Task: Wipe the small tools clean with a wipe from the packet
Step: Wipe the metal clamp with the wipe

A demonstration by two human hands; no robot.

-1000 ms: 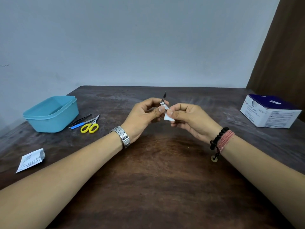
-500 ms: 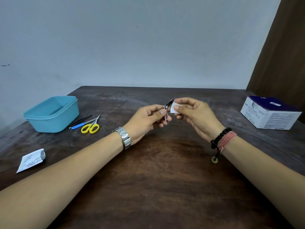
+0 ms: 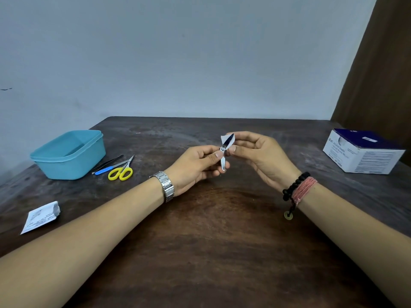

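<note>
Clipper (image 3: 223,162) held mid-air over table (image 3: 213,241), lever swung up. Left hand (image 3: 195,167) pinches its body, thumb and forefinger. Right hand (image 3: 260,156) fingers curled, pinching wipe (image 3: 224,140) round lever. Scissors (image 3: 121,172), tub (image 3: 69,154), packet (image 3: 40,216) at left.

Obstacles stood at the margins — light blue plastic tub (image 3: 69,155), yellow-handled scissors (image 3: 121,171) and torn white packet (image 3: 41,217) left, white-and-navy cardboard box (image 3: 362,154) right; dark wooden table (image 3: 211,241) centre lay open.
</note>
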